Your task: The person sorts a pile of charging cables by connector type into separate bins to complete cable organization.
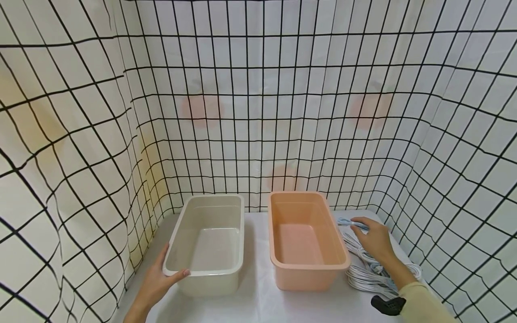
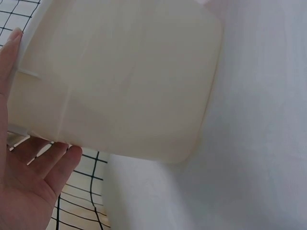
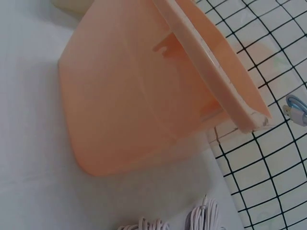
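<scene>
My left hand (image 1: 158,279) rests at the near left corner of a cream plastic bin (image 1: 238,233), thumb along the front rim and fingers against the left side. In the left wrist view, the fingers touch the bin's outer wall below the rim. With fingertips and thumb, my right hand (image 1: 375,237) pinches a coiled light-blue cable (image 1: 345,221) just right of a peach plastic bin (image 1: 311,273). A pale connector on that cable (image 3: 298,112) shows at the right wrist view's edge. Beneath my right hand lies a pile of coiled white cables (image 1: 365,279).
Both bins stand side by side on a white-covered table (image 1: 258,296); no contents show inside them. Black wire mesh (image 1: 258,134) encloses the back and both sides, with pale cloth behind it. A black strap piece (image 1: 388,306) sits at my right wrist.
</scene>
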Available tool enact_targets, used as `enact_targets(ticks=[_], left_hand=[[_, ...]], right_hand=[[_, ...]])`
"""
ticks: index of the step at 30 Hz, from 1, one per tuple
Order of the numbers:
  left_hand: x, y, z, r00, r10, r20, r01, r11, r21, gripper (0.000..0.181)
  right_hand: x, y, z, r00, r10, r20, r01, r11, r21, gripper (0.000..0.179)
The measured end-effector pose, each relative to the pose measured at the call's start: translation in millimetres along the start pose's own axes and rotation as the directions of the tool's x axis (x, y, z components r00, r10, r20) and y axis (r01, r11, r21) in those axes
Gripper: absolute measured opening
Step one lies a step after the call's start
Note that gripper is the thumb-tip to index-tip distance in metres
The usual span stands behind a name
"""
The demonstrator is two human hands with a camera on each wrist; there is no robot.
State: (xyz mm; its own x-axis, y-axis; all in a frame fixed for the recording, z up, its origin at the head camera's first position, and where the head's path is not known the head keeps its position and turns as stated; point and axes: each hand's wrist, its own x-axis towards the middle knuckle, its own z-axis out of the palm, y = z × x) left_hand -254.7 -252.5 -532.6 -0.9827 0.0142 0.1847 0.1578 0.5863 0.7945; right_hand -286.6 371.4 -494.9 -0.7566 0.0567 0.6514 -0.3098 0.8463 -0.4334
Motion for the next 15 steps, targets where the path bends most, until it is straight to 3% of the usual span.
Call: enact_targets(ticks=[15], left_hand=[[-0.6, 0.3, 1.3, 1.0, 0.001, -0.014, -0.002, 1.0, -0.005, 0.114]], right_hand=[[11.3, -21, 15, 1.0, -0.021, 0.012, 0.02, 0.997, 0.078, 0.022]])
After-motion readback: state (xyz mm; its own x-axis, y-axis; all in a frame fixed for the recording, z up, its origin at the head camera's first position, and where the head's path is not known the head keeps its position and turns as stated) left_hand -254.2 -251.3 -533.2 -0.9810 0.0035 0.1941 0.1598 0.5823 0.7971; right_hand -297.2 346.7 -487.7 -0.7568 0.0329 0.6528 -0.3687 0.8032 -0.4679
